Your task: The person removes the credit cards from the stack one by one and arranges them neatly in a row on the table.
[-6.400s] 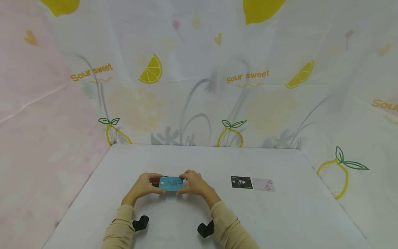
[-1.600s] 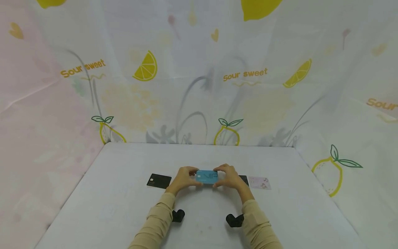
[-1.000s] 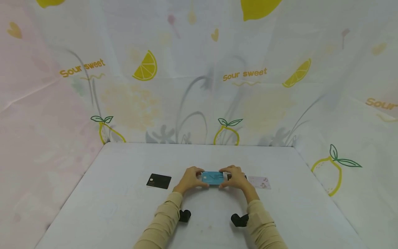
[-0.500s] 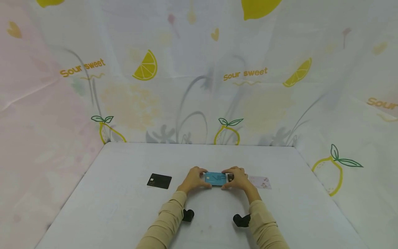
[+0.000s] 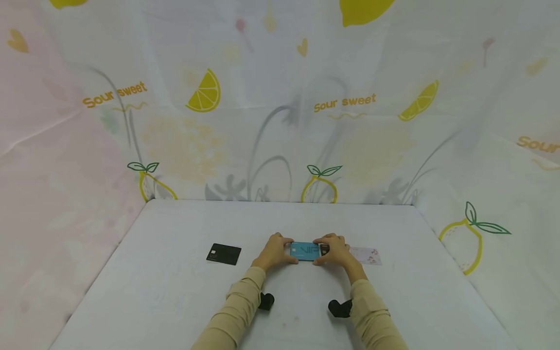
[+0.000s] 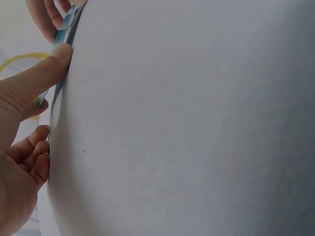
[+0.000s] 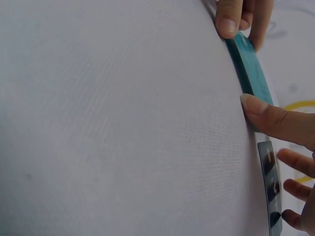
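Both hands hold a blue VIP card [image 5: 305, 251] by its corners, low over the white table in the head view. My left hand [image 5: 275, 250] pinches its left end between thumb and fingers. At the right end, my right hand [image 5: 335, 250] pinches it the same way. A black Vip card [image 7: 270, 184] lies just right of the blue one, mostly hidden under the right hand in the head view. Beyond it is a pale pink card [image 5: 366, 255] with a floral print. To the left, apart from the hands, lies another black card [image 5: 224, 254] with a gold chip.
The white table [image 5: 175, 301] meets a lemon-printed cloth backdrop [image 5: 280, 97] at its far edge and sides. Black wrist mounts [image 5: 340, 308] stick out inward from the beige sleeves [image 5: 234, 311].
Over the last seconds both hands carried the blue card rightward, away from the left black card, to beside the other black card. In the last half second it shifted only slightly right.
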